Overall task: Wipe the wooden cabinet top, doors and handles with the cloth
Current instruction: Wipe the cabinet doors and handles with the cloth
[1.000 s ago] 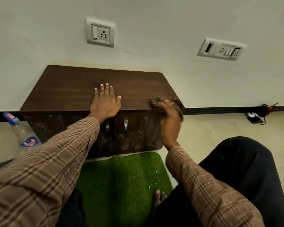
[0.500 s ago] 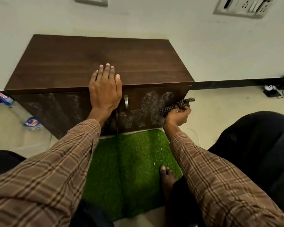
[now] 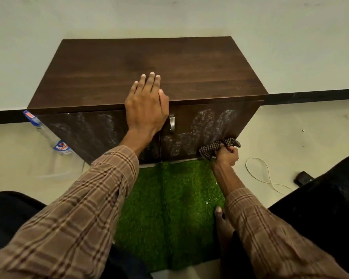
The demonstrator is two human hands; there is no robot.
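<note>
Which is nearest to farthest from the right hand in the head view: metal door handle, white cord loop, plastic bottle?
From the right hand, which grips the cloth at the right door's lower corner:
1. White cord loop, on the floor just to its right.
2. Metal door handle, up and left, on the right door.
3. Plastic bottle, far left, beside the cabinet.

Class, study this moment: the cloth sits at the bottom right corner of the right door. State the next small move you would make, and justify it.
Probably sweep the cloth in the right hand up and leftward across the right door, since whitish smears still cover it, while the left hand rests on the cabinet top.
</note>
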